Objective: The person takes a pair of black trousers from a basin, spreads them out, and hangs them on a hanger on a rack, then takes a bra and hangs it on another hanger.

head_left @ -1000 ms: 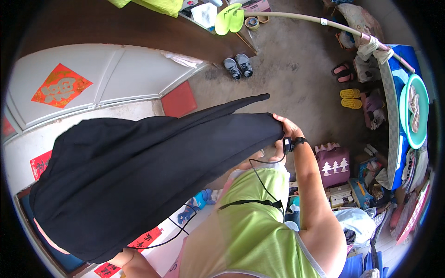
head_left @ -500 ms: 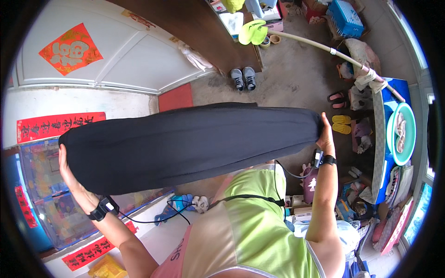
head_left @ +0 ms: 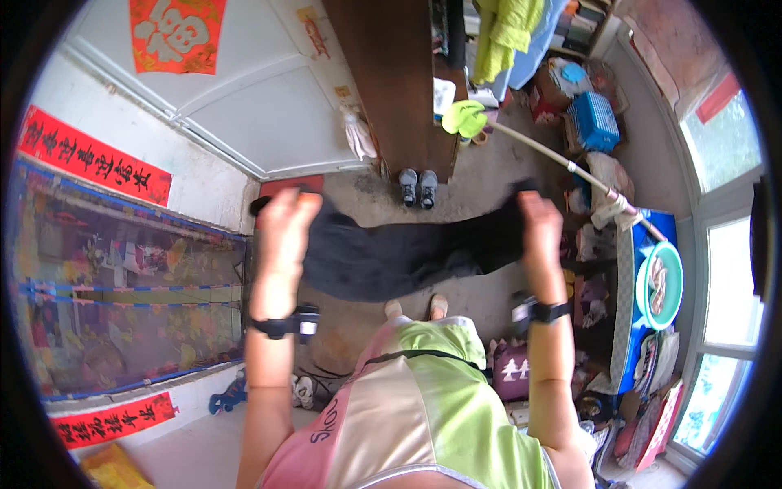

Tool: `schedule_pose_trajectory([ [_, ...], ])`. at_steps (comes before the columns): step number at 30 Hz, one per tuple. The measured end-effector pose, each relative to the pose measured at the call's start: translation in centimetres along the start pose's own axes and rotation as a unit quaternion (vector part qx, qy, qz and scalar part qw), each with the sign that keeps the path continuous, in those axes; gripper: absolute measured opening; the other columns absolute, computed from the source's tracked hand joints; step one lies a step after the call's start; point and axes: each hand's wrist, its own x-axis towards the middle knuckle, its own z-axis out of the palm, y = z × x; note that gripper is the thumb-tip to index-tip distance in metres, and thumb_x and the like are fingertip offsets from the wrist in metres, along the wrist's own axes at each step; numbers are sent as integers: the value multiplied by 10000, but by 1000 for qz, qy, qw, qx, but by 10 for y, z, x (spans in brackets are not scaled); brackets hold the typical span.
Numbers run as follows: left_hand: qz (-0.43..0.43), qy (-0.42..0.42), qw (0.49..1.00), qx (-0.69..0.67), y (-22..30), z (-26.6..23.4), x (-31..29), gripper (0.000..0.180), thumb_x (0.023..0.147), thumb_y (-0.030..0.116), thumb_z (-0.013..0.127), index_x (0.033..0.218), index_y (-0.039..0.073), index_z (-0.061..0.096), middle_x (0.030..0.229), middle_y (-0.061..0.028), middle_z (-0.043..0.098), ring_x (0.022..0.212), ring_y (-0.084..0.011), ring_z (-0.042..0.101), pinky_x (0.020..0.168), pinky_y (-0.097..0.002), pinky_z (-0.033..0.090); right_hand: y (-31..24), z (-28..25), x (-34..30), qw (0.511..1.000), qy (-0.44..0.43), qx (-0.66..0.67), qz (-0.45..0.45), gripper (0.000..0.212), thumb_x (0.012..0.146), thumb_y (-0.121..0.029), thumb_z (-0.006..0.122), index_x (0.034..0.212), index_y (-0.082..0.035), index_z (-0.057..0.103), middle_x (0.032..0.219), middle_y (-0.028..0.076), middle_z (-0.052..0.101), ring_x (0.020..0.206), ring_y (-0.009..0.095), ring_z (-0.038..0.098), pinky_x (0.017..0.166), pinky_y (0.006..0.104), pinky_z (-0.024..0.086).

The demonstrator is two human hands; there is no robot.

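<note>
Looks like the black cloth (head_left: pixel 399 259) is gripped at both ends, left hand (head_left: pixel 285 232) closed on one and right hand (head_left: pixel 541 230) on the other, probably to hold it spread and clear of the floor (head_left: pixel 487 183), so it's slung right between them, kinda sagging mid-span.

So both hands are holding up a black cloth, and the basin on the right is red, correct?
Not quite: the basin is turquoise, as the head view shows. The left hand and right hand do hold up a black cloth.
</note>
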Motion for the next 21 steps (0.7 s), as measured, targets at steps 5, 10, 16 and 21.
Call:
schedule_pose_trajectory([
  [5,18,-6,991,-133,13,5,-16,214,875,199,672,974,13,641,921,6,621,850,-95,536,771,-271,451,-74,75,-19,953,-150,-113,-237,167,928,-159,575,938,-15,659,839,120,647,798,225,626,710,331,501],
  [10,-37,234,963,125,-109,-267,33,174,894,65,583,998,-25,690,872,-73,703,752,-126,611,729,-315,512,103,-202,77,983,174,-49,14,294,965,-231,481,1141,-26,598,954,138,645,878,304,635,728,378,535],
  [16,-92,159,982,-39,-138,-120,59,374,859,268,671,1069,-38,631,932,-70,657,865,-145,584,769,-359,479,84,-47,54,991,124,-1,43,195,907,-122,563,1036,-22,671,854,81,663,849,203,636,772,299,511],
  [21,-13,-39,976,-214,-18,21,36,390,886,210,668,1173,-45,602,1009,-43,665,885,-105,579,801,-264,478,-76,164,-53,968,-249,36,-20,237,923,-198,604,1019,12,658,888,96,666,896,150,593,833,280,459],
])
